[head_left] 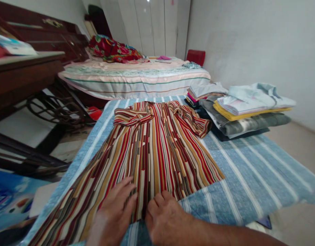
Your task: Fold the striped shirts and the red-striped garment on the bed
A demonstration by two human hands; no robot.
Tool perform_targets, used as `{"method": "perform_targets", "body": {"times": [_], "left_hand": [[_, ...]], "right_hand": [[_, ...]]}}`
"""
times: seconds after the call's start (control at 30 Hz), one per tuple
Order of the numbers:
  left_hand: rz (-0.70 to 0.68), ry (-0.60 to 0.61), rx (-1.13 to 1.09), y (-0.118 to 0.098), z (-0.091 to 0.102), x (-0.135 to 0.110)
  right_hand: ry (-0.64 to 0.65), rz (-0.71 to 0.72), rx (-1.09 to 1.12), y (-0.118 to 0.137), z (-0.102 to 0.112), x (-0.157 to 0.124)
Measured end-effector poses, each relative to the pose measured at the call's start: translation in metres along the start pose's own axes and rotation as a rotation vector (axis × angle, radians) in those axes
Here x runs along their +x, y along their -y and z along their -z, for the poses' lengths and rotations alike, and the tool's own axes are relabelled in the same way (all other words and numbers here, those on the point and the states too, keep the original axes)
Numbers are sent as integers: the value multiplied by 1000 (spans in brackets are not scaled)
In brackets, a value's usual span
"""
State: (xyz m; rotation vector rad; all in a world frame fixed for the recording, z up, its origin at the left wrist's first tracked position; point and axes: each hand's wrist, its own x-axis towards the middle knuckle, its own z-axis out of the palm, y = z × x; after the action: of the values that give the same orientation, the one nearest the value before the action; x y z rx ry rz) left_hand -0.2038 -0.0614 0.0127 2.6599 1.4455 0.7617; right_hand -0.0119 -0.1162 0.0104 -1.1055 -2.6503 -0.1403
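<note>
A shirt with red, tan, cream and dark stripes (157, 147) lies spread on a blue table cover, its collar end away from me. One sleeve is folded in over the upper left of its front; the other lies out to the right. Over the lower left part of the shirt is my left hand (112, 210), slightly blurred, with its fingers apart. My right hand (167, 215) has its fingers curled on the bottom hem near the middle, gripping the cloth. The fingertips of that hand are partly hidden.
Stacked folded clothes (252, 106) sit at the right on the blue striped cover (234, 160). Behind is a bed (136, 80) with a red floral blanket (113, 49). A wooden sewing-machine table (24, 68) stands at the left.
</note>
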Motion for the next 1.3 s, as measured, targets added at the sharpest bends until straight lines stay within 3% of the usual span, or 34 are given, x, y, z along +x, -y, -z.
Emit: {"method": "perform_targets", "body": {"times": [0.13, 0.27, 0.37, 0.43, 0.5, 0.57, 0.67, 0.77, 0.87, 1.3], "left_hand": [[-235, 94, 115, -28, -45, 22], [-284, 155, 243, -27, -61, 21], [-277, 148, 263, -25, -63, 19], [-285, 145, 267, -25, -64, 20], [-284, 151, 274, -26, -64, 21], [-281, 162, 272, -27, -64, 22], [-275, 160, 272, -27, -65, 21], [-297, 163, 280, -29, -63, 20], [-340, 198, 266, -33, -59, 20], [-317, 283, 226, -40, -56, 23]], "right_hand": [[-120, -9, 1, -3, -7, -10], [-259, -75, 139, -29, 8, -41], [-424, -486, 3, -69, 22, -82], [-357, -799, -180, -97, 24, -109], [-227, -953, -222, -117, 24, -129], [-220, -963, -93, -127, 25, -138], [-373, -1009, 334, -124, 34, -140], [-403, -1286, 847, -116, 45, -147], [-290, -1489, 1004, -112, 46, -161], [-26, -1504, 919, -111, 40, -169]]}}
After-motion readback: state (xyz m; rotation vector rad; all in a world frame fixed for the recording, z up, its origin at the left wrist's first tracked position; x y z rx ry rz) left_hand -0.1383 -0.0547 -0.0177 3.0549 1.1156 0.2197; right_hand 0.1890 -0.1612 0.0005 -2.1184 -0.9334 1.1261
